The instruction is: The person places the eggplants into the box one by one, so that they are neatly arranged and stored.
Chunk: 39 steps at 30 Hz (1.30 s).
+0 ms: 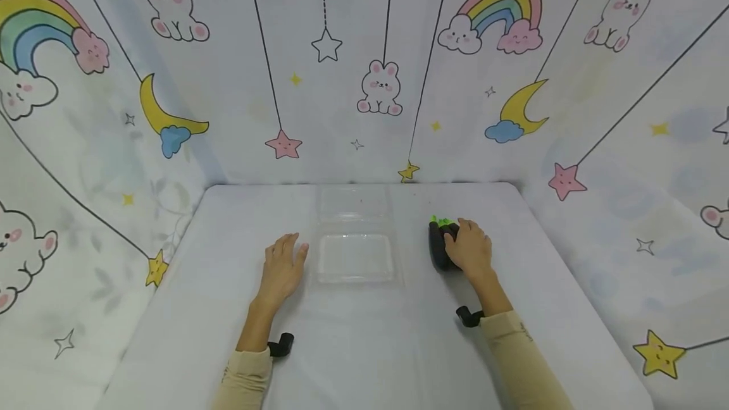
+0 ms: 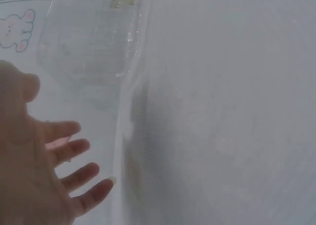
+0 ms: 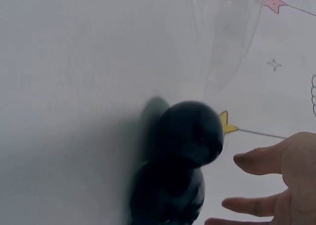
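A small bunch of dark eggplants (image 1: 438,250) with bright green tops lies on the right half of the table. Over its right side is my right hand (image 1: 471,253), covering part of the bunch in the head view. From the right wrist, the rounded eggplant ends (image 3: 190,133) show beside the spread, fairly straight fingers. A clear plastic box (image 1: 355,280), its lid (image 1: 353,203) folded back, sits at the table's middle. My left hand (image 1: 283,271) is just left of the box, palm down, fingers loosely spread and holding nothing.
White cloth covers the table (image 1: 353,347). Behind and at both sides hang printed cloth walls (image 1: 239,81) with rabbits, stars and rainbows. A black wrist camera (image 1: 281,345) sits on the left wrist and another black camera (image 1: 469,316) on the right.
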Each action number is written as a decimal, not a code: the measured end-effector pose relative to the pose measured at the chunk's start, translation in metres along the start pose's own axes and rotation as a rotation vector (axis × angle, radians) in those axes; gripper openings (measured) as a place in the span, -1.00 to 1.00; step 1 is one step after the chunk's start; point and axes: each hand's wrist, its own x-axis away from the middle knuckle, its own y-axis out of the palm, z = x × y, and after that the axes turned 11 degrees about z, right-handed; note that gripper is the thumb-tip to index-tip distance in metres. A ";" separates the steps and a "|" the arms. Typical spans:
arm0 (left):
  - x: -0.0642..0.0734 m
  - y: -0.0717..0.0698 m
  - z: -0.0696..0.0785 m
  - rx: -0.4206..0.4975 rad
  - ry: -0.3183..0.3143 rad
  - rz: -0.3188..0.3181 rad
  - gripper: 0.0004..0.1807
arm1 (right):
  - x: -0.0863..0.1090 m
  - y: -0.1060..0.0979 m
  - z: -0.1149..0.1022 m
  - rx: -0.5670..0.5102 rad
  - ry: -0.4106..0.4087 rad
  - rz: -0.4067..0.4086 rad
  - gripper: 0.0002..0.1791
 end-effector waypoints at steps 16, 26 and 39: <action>0.000 -0.002 0.003 0.309 -0.131 -0.082 -0.44 | -0.004 -0.003 0.028 -0.035 0.148 -0.064 -0.41; 0.001 0.003 0.009 0.380 -0.169 -0.165 -0.52 | 0.000 -0.005 0.040 -0.043 0.195 -0.134 -0.37; 0.002 0.004 0.010 0.426 -0.185 -0.222 -0.53 | -0.001 -0.007 0.046 -0.018 0.165 -0.135 -0.43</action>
